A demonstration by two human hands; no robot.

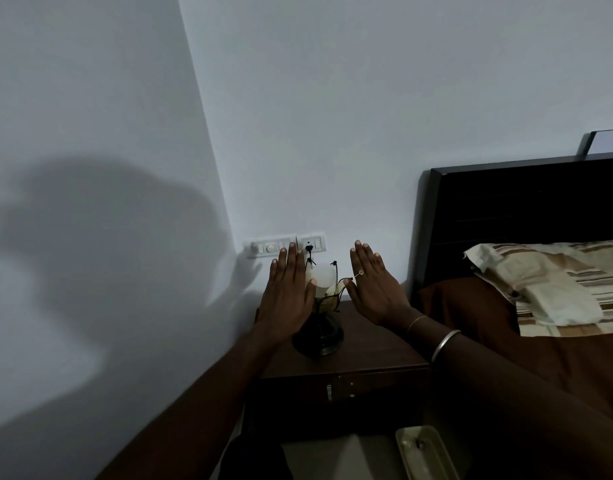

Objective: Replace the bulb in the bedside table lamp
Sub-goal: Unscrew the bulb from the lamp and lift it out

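A small lamp with a dark rounded base [318, 336] stands on a dark wooden bedside table [374, 351]. Its white bulb [324, 277] sits unlit at the top, among thin black wire stems. My left hand [289, 296] is held flat and open just left of the bulb, thumb close to it. To the right of the bulb is my right hand [376, 285], also flat with its fingers together, a ring on one finger and bangles on the wrist. Neither hand holds anything.
A white switch and socket panel [286, 244] is on the wall behind the lamp, with a black plug in it. A bed with a dark headboard [505, 216], brown sheet and striped pillow [554, 282] lies to the right. A pale tray [426, 455] is at the bottom.
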